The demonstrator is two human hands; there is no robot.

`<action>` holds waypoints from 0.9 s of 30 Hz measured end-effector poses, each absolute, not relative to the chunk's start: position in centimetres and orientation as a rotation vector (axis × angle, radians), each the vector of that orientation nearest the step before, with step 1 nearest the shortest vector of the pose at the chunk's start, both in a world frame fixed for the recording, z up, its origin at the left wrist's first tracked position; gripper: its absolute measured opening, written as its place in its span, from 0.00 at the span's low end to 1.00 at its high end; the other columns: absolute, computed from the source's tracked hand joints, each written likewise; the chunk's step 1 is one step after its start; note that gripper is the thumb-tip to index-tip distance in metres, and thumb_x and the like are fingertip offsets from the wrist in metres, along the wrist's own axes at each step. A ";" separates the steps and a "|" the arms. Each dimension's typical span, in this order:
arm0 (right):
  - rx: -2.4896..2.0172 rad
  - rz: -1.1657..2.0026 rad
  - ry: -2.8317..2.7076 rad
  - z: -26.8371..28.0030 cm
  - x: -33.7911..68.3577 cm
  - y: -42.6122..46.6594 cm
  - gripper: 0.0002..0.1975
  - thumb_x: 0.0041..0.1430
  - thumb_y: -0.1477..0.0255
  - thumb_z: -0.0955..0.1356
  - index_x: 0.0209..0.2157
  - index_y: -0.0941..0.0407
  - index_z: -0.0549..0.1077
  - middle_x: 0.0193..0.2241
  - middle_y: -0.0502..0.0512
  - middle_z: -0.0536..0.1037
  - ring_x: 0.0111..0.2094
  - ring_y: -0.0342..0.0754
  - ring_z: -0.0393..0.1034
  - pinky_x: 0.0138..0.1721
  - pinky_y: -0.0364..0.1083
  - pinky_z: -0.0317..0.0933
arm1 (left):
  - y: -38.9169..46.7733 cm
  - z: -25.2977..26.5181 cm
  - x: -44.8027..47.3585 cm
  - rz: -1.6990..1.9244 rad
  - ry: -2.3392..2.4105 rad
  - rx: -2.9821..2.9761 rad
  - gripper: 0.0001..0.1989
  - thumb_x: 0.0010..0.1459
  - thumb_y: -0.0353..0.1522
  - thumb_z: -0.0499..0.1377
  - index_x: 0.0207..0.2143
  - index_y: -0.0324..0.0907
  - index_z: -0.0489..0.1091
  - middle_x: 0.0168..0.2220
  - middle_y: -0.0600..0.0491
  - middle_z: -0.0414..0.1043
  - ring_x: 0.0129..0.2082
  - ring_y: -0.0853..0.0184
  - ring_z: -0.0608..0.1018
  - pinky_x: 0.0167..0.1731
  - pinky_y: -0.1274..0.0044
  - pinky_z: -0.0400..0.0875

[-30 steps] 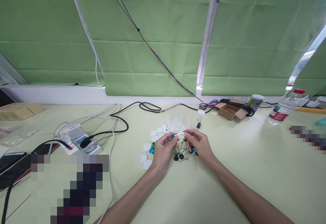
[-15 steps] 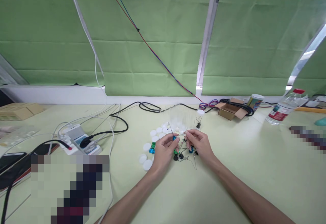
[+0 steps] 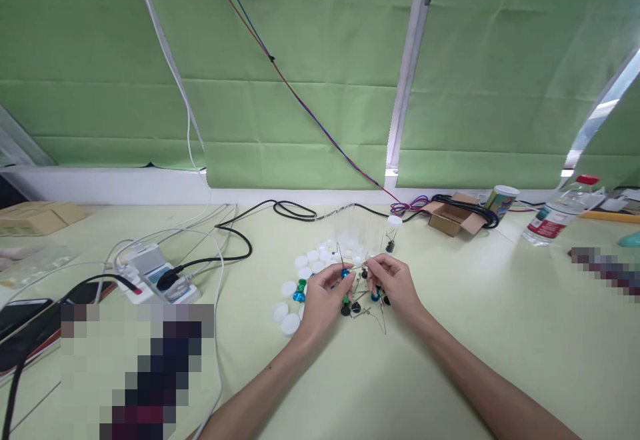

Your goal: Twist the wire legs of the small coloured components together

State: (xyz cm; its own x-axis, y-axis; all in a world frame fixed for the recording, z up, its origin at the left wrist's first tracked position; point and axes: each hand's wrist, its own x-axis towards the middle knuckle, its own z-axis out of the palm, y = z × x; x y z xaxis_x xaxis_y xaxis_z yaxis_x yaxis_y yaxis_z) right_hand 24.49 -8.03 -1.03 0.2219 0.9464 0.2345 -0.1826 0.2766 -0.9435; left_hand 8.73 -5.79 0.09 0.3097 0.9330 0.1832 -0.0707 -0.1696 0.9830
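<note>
My left hand [image 3: 324, 299] is closed in a pinch on a small shiny blue piece [image 3: 345, 273], from which a thin bent wire [image 3: 339, 254] sticks up. Close by on the right, my right hand [image 3: 396, 283] has thumb and forefinger pressed together at the end of a thin metal wire reaching toward the blue piece; its fingertips partly hide it. Beneath and between both hands lie black round pieces [image 3: 346, 310], another blue piece [image 3: 375, 297] and several loose wires [image 3: 373, 313]. Left of my left hand are green and blue pieces [image 3: 299, 297] among white round caps [image 3: 290, 325].
Clear tubes [image 3: 357, 227] stand behind the hands, beside a white-capped vial [image 3: 395, 223] with a dark piece inside. Farther back right are an open cardboard box [image 3: 450, 219], a can [image 3: 501, 201] and a water bottle [image 3: 555, 217]. Cables and a power strip [image 3: 150, 280] occupy the left.
Both hands stay nearly in place. The wire on the blue piece has tilted slightly and shifted a little to the right, and the right fingertips have moved slightly.
</note>
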 end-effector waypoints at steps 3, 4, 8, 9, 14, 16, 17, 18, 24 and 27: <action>-0.967 0.969 -1.026 -1.1 24.6 -8.0 0.17 0.54 0.58 0.72 0.25 0.57 0.71 0.18 0.47 0.70 0.16 0.40 0.64 0.17 0.40 0.58 | -5.9 0.2 8.7 1.110 0.849 1.469 0.13 0.53 0.37 0.63 0.39 0.39 0.76 0.20 0.57 0.68 0.21 0.70 0.71 0.30 0.76 0.67; -0.969 0.971 -1.025 -1.1 24.6 -8.0 0.17 0.54 0.58 0.72 0.25 0.57 0.71 0.18 0.47 0.70 0.16 0.41 0.63 0.17 0.40 0.58 | -6.0 0.2 8.7 1.108 0.849 1.474 0.12 0.53 0.37 0.63 0.38 0.39 0.76 0.20 0.57 0.68 0.21 0.70 0.71 0.29 0.77 0.66; -0.968 0.984 -1.015 -1.2 24.6 -8.0 0.17 0.54 0.57 0.72 0.24 0.57 0.71 0.16 0.47 0.69 0.16 0.41 0.63 0.17 0.40 0.58 | -6.0 0.4 8.8 1.106 0.852 1.482 0.12 0.53 0.37 0.63 0.37 0.39 0.76 0.21 0.57 0.67 0.20 0.71 0.71 0.27 0.78 0.66; -0.968 0.984 -1.015 -1.2 24.6 -8.0 0.18 0.54 0.57 0.72 0.24 0.57 0.71 0.16 0.47 0.69 0.16 0.41 0.63 0.17 0.40 0.58 | -6.0 0.4 8.8 1.106 0.855 1.482 0.12 0.53 0.37 0.63 0.37 0.39 0.76 0.21 0.57 0.66 0.20 0.71 0.71 0.26 0.78 0.66; -0.966 0.992 -1.013 -1.2 24.6 -8.0 0.19 0.54 0.57 0.72 0.23 0.57 0.69 0.16 0.47 0.69 0.16 0.41 0.63 0.17 0.41 0.57 | -6.0 0.3 8.9 1.098 0.856 1.488 0.11 0.53 0.37 0.63 0.36 0.39 0.75 0.21 0.57 0.67 0.21 0.71 0.70 0.26 0.78 0.66; -0.964 0.998 -1.009 -1.2 24.6 -8.0 0.18 0.54 0.57 0.72 0.23 0.57 0.69 0.16 0.47 0.69 0.16 0.41 0.63 0.18 0.41 0.57 | -6.0 0.3 8.9 1.090 0.848 1.486 0.12 0.53 0.37 0.63 0.36 0.39 0.75 0.22 0.57 0.68 0.21 0.71 0.70 0.26 0.78 0.66; -0.965 0.998 -1.008 -1.2 24.6 -8.0 0.18 0.54 0.57 0.72 0.23 0.57 0.69 0.16 0.47 0.69 0.16 0.41 0.63 0.18 0.41 0.57 | -6.0 0.3 8.9 1.086 0.846 1.485 0.12 0.53 0.37 0.63 0.36 0.39 0.75 0.22 0.56 0.68 0.21 0.71 0.70 0.26 0.78 0.66; -0.968 0.998 -1.009 -1.2 24.6 -8.0 0.18 0.54 0.57 0.72 0.23 0.57 0.69 0.15 0.47 0.69 0.16 0.41 0.62 0.18 0.40 0.57 | -6.0 0.3 8.9 1.086 0.846 1.485 0.11 0.53 0.37 0.63 0.36 0.39 0.75 0.22 0.56 0.68 0.21 0.71 0.70 0.26 0.78 0.66; -1.002 0.991 -1.025 -0.9 24.5 -8.1 0.19 0.56 0.57 0.71 0.22 0.56 0.67 0.14 0.47 0.70 0.14 0.40 0.61 0.18 0.40 0.55 | -6.0 0.2 8.8 1.087 0.835 1.494 0.11 0.53 0.37 0.63 0.36 0.40 0.75 0.23 0.56 0.69 0.21 0.71 0.70 0.25 0.78 0.66; -1.004 0.992 -1.023 -0.9 24.5 -8.1 0.20 0.56 0.56 0.71 0.21 0.56 0.66 0.13 0.47 0.69 0.14 0.40 0.60 0.18 0.40 0.55 | -6.0 0.1 8.8 1.082 0.826 1.491 0.11 0.53 0.37 0.63 0.36 0.40 0.75 0.23 0.57 0.68 0.20 0.71 0.70 0.25 0.78 0.66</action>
State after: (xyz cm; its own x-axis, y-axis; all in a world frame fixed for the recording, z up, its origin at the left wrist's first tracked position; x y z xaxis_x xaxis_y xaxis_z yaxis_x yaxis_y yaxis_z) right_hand 24.46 -8.14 -0.89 0.2168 0.9567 0.1940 -0.1643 0.2317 -0.9588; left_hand 8.85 -5.99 0.13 0.3482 0.9162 0.1986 -0.0495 -0.1935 0.9798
